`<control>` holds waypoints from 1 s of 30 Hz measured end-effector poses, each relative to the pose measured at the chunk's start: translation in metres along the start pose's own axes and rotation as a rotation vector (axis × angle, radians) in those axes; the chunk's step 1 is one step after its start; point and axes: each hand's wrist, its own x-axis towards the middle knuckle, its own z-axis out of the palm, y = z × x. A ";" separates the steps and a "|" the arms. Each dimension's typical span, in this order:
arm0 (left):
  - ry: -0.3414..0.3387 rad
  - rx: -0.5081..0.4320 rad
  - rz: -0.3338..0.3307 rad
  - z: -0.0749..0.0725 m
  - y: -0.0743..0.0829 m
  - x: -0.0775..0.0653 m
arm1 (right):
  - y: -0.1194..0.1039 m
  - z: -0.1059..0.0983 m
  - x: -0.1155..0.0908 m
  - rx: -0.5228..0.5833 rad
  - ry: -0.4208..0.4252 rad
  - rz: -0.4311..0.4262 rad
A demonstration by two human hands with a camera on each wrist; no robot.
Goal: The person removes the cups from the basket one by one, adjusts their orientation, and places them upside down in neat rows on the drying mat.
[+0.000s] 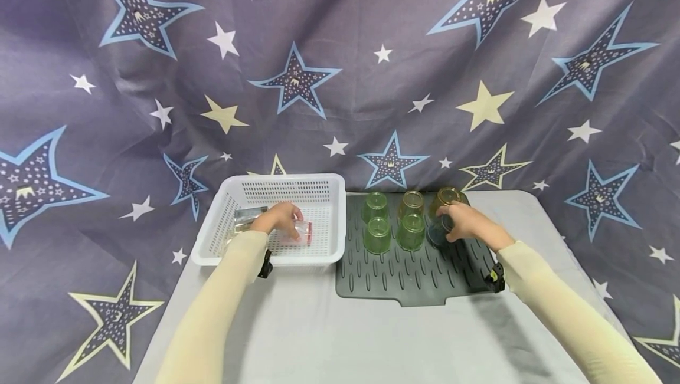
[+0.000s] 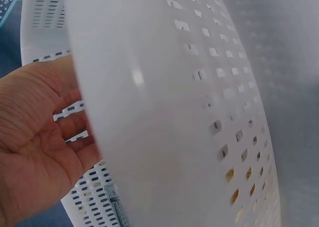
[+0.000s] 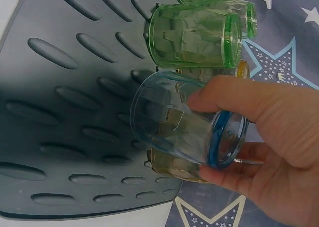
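My right hand [image 1: 461, 221] grips an upside-down blue-tinted glass [image 3: 174, 120] near its base, thumb on one side and fingers on the other. The glass is tilted over the dark drying mat [image 1: 372, 281]. Inside the white perforated basket [image 1: 340, 219], my left hand [image 1: 281, 219] reaches down to a clear packet with a red edge [image 1: 304, 232]. Its thumb and fingers are at the packet. In the left wrist view the basket wall hides the fingertips, so whether they pinch it cannot be told.
Upside-down green glasses [image 1: 378, 235] and amber glasses [image 1: 412, 202] stand on the mat, close to the blue one. Other packets [image 1: 249, 215] lie in the basket's left part. The basket and mat stand side by side on a white-covered table [image 1: 340, 337], before a star-patterned curtain [image 1: 340, 18].
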 end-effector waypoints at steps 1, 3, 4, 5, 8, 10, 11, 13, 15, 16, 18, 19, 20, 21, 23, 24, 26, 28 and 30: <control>0.000 -0.002 0.002 0.000 -0.001 0.000 | 0.000 0.000 0.000 0.000 0.002 -0.002; -0.001 -0.011 0.001 0.000 -0.002 0.000 | -0.001 0.001 0.000 0.000 0.000 0.002; -0.001 -0.015 0.002 0.000 -0.002 0.000 | -0.001 0.001 0.000 0.001 -0.004 0.005; -0.003 -0.019 0.000 0.000 -0.003 0.000 | -0.001 0.002 0.001 0.000 -0.007 0.008; -0.006 -0.030 -0.004 0.001 -0.004 0.000 | -0.001 0.004 0.002 0.012 -0.014 0.014; -0.003 -0.041 -0.004 0.002 -0.005 -0.001 | -0.001 0.006 0.003 0.022 -0.014 0.014; -0.001 -0.047 -0.003 0.002 -0.006 -0.001 | -0.001 0.007 0.003 0.026 -0.012 0.013; 0.006 -0.061 0.000 0.003 -0.006 -0.002 | -0.002 0.008 0.003 0.026 -0.007 0.009; 0.011 -0.072 0.001 0.004 -0.007 -0.002 | -0.002 0.009 0.003 0.025 -0.002 0.008; 0.014 -0.075 0.000 0.004 -0.007 -0.002 | -0.002 0.010 0.003 0.026 0.003 0.006; 0.015 -0.087 -0.005 0.004 -0.007 -0.002 | -0.003 0.012 0.004 0.016 0.009 -0.008; 0.015 -0.097 -0.012 0.004 -0.008 -0.001 | -0.003 0.013 0.004 0.011 0.014 -0.016; 0.012 -0.109 -0.021 0.004 -0.008 -0.001 | -0.003 0.014 0.004 0.014 0.014 -0.017; 0.008 -0.119 -0.024 0.005 -0.008 -0.001 | -0.003 0.015 0.005 0.013 0.015 -0.022; 0.002 -0.141 -0.033 0.005 -0.008 -0.002 | -0.004 0.016 0.006 0.011 0.024 -0.037; -0.001 -0.150 -0.035 0.005 -0.008 -0.002 | -0.004 0.017 0.006 0.013 0.030 -0.043; -0.013 -0.161 -0.030 0.005 -0.009 -0.002 | -0.004 0.019 0.008 0.018 0.046 -0.050; -0.023 -0.164 -0.019 0.004 -0.010 -0.002 | -0.004 0.020 0.010 0.017 0.071 -0.063; -0.035 -0.161 -0.011 0.002 -0.012 -0.002 | -0.005 0.021 0.012 0.025 0.085 -0.061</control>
